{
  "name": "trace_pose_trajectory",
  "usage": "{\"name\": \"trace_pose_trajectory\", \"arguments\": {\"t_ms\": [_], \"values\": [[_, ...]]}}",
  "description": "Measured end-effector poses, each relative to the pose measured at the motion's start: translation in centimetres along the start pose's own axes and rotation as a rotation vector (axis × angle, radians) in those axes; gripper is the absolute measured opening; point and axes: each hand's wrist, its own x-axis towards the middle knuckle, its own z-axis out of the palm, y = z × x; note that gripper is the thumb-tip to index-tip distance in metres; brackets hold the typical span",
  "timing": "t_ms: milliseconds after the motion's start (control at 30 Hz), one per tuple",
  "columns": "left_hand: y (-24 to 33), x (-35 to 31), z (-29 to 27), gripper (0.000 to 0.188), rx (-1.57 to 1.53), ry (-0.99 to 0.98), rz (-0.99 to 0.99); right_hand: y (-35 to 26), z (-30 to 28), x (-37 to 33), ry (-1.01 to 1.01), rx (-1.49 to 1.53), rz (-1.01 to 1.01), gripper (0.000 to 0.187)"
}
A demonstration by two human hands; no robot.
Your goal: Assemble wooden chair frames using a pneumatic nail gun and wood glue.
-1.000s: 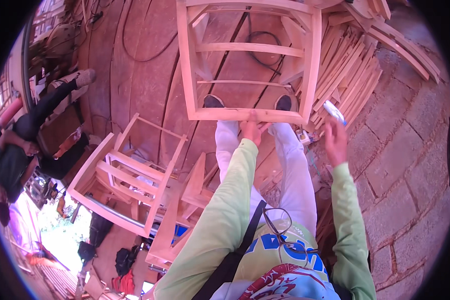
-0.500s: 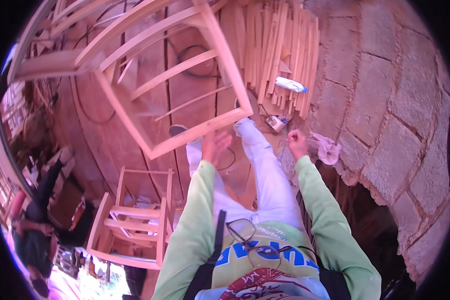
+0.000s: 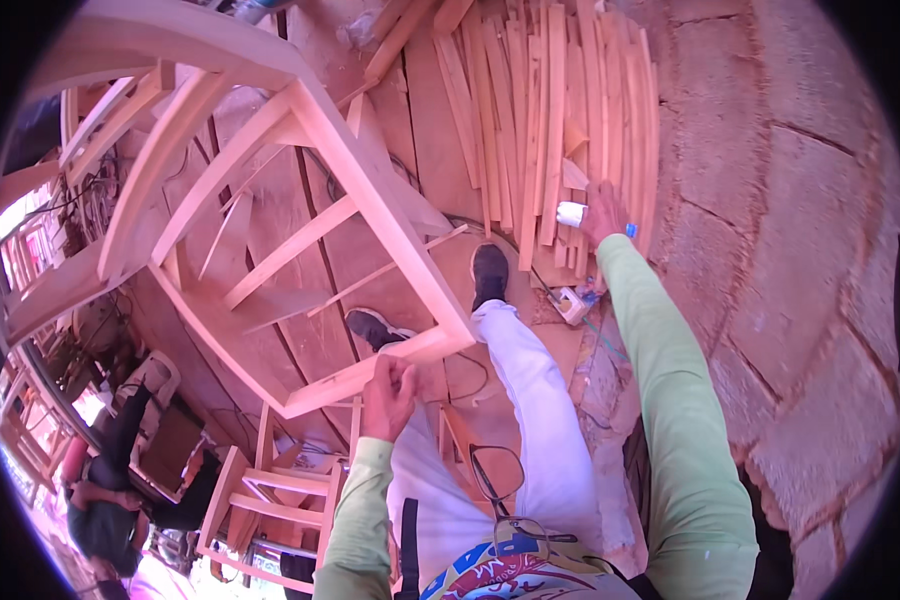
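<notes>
Reddish floor, dark lines across it, cable [image 3: 470, 222] near centre; rough blockwork [image 3: 760, 260] fills the 3 o'clock side. Pile of wood strips [image 3: 545, 130] lies at 1 o'clock, white bottle [image 3: 570, 214] on or just over its near end, at 2 o'clock.

Right hand [image 3: 607, 218] is over the bottle: white body sticks out at the hand's 9 o'clock side, blue cap [image 3: 631, 230] shows at its 4 o'clock side, middle hidden under the hand. Fingers are on the far side, mostly blocked; can't tell how far open they are or whether the grip is firm.

Large wooden chair frame [image 3: 415, 355] takes up 10 o'clock, tilted in view, its near rail toward 7 o'clock. Left hand [image 3: 386, 402] is at that rail, fingers half curled, thumb close to them, overlapping the rail's lower edge; can't tell if they grip it or only sit beside it.

Small socket box [image 3: 572, 306] at 3 o'clock, below the strips. Second wooden frame [image 3: 290, 482] at 7 to 8 o'clock. Another person [image 3: 105, 525] at 8 o'clock. Glasses [image 3: 497, 470] hang at the wearer's shirt front, near 6 o'clock.
</notes>
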Motion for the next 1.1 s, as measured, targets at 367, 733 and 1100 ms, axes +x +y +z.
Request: {"name": "trace_pose_trajectory", "arguments": {"t_ms": [367,733,1100], "values": [[0.5,1.6,-0.1,0.017,-0.235,-0.050,-0.173,4.8,9.5,8.3,-0.036,-0.395,-0.293,0.043],[18.4,5.7,9.1,0.014,0.285,-0.115,0.425,-1.9,-0.8,-12.2,0.152,1.635,0.718,0.057],[14.4,28.7,39.1,0.063,0.972,-0.205,1.157,-7.3,0.9,-22.9,0.470,1.589,1.054,0.062]]}}
